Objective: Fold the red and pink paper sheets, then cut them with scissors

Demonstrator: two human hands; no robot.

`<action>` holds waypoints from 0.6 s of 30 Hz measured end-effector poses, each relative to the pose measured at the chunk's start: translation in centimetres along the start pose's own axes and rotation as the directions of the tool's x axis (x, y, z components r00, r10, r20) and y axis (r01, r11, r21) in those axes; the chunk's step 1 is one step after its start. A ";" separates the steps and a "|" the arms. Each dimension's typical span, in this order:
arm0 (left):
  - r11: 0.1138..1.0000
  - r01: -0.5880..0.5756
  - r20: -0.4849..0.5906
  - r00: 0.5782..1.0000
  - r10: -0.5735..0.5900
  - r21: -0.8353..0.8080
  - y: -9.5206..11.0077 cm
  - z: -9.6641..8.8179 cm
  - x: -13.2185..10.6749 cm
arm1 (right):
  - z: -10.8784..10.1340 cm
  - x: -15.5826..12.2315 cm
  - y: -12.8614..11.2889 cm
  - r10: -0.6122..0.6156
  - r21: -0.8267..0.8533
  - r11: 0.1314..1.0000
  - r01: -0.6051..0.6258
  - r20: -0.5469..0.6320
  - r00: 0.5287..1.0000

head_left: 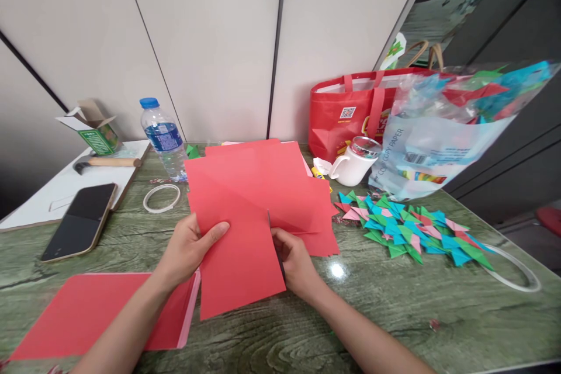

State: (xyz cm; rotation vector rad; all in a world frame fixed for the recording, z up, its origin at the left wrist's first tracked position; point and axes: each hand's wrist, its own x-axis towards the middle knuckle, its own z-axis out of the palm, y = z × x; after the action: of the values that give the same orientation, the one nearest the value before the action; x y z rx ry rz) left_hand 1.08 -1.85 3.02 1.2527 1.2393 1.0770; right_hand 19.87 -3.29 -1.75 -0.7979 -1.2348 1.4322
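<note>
A red sheet of paper (239, 263) is raised in front of me, tilted over more red sheets (319, 244). My left hand (186, 248) grips its left edge, thumb on top and fingers underneath. At the sheet's right side, my right hand (294, 260) is closed around scissors (280, 262), mostly hidden by the hand and the paper. A thin dark blade tip shows above the red surface, at the upper end of a slit or edge in the sheet. Left of my forearm lies a stack of red and pink paper (105, 310) on the table.
On the left are a phone (81, 222), a sickle (107, 162), an opened box (99, 134), a water bottle (163, 137) and a white ring (162, 198). To the right stand a mug (356, 162), a red bag (331, 120), a plastic bag (432, 155) and folded paper pieces (412, 228).
</note>
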 end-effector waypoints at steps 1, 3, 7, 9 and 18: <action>1.000 -0.004 -0.002 1.000 0.004 0.001 0.0 0.0 0.0 | 0.0 0.0 0.0 0.001 -0.001 1.000 -0.001 -0.001 1.000; 1.000 -0.008 -0.003 1.000 0.008 0.003 0.1 0.0 -0.1 | 0.0 0.0 0.1 0.003 0.001 1.000 -0.003 0.002 1.000; 1.000 -0.005 -0.001 1.000 0.005 0.004 0.2 0.1 -0.3 | 0.0 0.0 0.0 0.011 0.001 1.000 -0.011 0.012 1.000; 1.000 0.002 -0.005 1.000 -0.002 0.006 0.2 0.1 -0.3 | 0.1 0.0 -0.1 0.012 -0.003 1.000 -0.012 0.013 1.000; 0.998 -0.025 -0.058 0.998 0.029 0.065 0.4 0.0 -0.2 | -0.2 -0.1 -0.9 0.020 -0.025 1.000 -0.017 0.094 0.995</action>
State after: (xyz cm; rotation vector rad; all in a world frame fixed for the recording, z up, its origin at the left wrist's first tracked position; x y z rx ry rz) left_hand 1.11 -2.04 3.39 1.2972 1.3141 1.1084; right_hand 20.27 -3.36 -0.97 -0.7671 -1.3216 1.4867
